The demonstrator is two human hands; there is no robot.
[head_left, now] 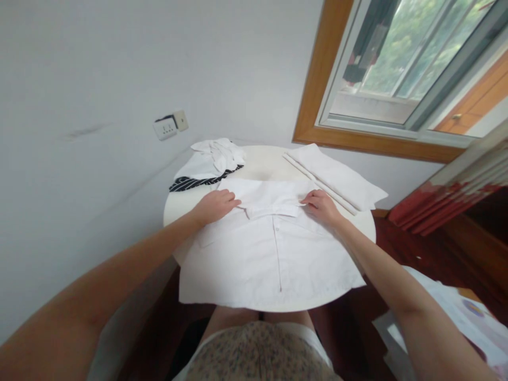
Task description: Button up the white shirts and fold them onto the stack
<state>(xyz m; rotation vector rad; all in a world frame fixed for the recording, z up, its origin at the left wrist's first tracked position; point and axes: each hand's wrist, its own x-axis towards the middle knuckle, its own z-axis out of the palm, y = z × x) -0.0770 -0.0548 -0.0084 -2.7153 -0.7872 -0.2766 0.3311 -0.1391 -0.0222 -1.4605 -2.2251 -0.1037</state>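
A white buttoned shirt (270, 259) lies spread face up on a small round white table (262, 161), its hem hanging over the near edge. My left hand (216, 205) rests on the shirt's left shoulder beside the collar (273, 203), fingers curled and pressed on the cloth. My right hand (321, 205) pinches the collar's right end, fingers closed on the fabric.
A folded white garment (337, 177) lies at the table's far right. A crumpled white garment with a dark striped edge (206, 169) lies at the far left. The wall with a socket (169, 126) stands behind; a wood-framed window (397, 79) is to the right.
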